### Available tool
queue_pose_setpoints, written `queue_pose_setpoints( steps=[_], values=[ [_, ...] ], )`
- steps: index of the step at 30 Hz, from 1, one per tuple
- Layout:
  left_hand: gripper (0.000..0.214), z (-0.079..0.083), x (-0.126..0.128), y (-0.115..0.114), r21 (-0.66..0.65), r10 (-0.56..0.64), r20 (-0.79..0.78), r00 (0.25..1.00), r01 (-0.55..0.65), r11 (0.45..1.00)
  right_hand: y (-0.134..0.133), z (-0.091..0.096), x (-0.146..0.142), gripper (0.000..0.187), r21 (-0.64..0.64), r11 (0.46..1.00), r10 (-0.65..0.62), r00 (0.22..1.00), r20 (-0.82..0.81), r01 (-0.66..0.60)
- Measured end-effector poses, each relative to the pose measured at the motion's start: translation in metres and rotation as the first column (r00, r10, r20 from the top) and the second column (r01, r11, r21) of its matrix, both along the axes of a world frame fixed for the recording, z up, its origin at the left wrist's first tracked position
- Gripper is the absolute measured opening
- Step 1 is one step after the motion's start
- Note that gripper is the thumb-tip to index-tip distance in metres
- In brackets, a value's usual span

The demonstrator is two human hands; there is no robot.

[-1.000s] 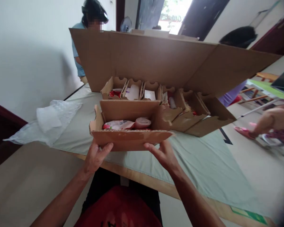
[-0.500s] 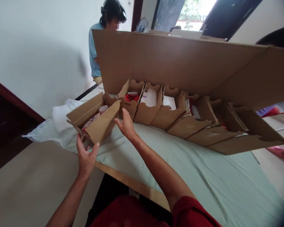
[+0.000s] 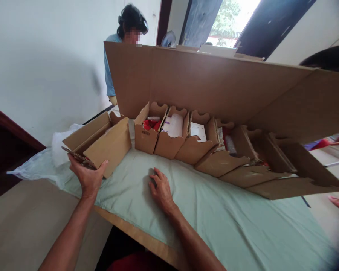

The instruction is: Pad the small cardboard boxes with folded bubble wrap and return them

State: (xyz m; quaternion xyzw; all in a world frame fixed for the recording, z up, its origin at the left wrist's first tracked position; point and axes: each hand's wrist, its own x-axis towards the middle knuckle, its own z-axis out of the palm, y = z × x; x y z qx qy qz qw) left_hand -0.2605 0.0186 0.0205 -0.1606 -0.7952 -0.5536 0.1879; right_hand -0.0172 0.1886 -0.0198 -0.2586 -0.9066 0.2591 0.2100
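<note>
My left hand (image 3: 89, 177) grips the near end of an open cardboard box (image 3: 113, 148), its thumb against the right wall and its fingers at the end flaps. The box stands at the left of the table, apart from the row, and its contents are mostly hidden. Over the pale green cloth (image 3: 130, 177) is my right hand (image 3: 161, 190), fingers apart and a little bent, with nothing in it. Ahead of that hand runs a row of several open cardboard bins, the leftmost bin (image 3: 146, 141) with a red item (image 3: 151, 125) inside.
A tall cardboard panel (image 3: 200, 79) rises behind the bins. White wrapping (image 3: 59, 148) lies left of the box. Behind the panel is a person in a light blue shirt (image 3: 110, 75). The table's wooden edge (image 3: 124, 224) runs close to my body.
The box has moved left and toward me with my left hand, opening a gap beside the row. My right hand has left the box's side and come down nearer to me over the cloth.
</note>
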Motion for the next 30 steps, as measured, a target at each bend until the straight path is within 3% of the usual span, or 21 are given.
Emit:
queue_pose_setpoints(
  steps=[3, 9, 13, 16, 21, 30],
  values=[
    [0.139, 0.001, -0.007, 0.030, -0.063, 0.126, -0.015, 0.992, -0.127, 0.990, 0.004, -0.010, 0.000, 0.028, 0.005, 1.000, 0.025, 0.997, -0.067, -0.025],
    [0.138, 0.018, -0.026, 0.111, -0.181, 0.067, 0.057, 0.996, -0.056, 0.982, 0.005, -0.018, 0.001, 0.026, 0.013, 0.999, 0.032, 0.987, -0.158, -0.030],
    [0.135, 0.025, -0.026, 0.147, -0.191, 0.058, 0.090, 0.994, -0.040, 0.981, 0.005, -0.020, 0.000, 0.026, 0.013, 0.999, 0.033, 0.982, -0.187, -0.031],
    [0.135, 0.024, -0.024, 0.157, -0.191, 0.049, 0.088, 0.995, -0.031, 0.981, 0.004, -0.020, 0.000, 0.027, -0.013, 0.999, 0.039, 0.982, -0.185, -0.043],
    [0.137, 0.015, -0.025, 0.151, -0.191, 0.012, 0.072, 0.997, 0.002, 0.982, 0.005, -0.018, 0.006, 0.029, -0.091, 0.996, -0.011, 0.961, -0.277, -0.015],
    [0.134, 0.013, -0.048, 0.151, -0.087, -0.104, 0.007, 0.995, 0.104, 0.991, 0.066, 0.053, -0.012, 0.043, -0.150, 0.980, -0.184, 0.901, -0.392, 0.134]
  ],
)
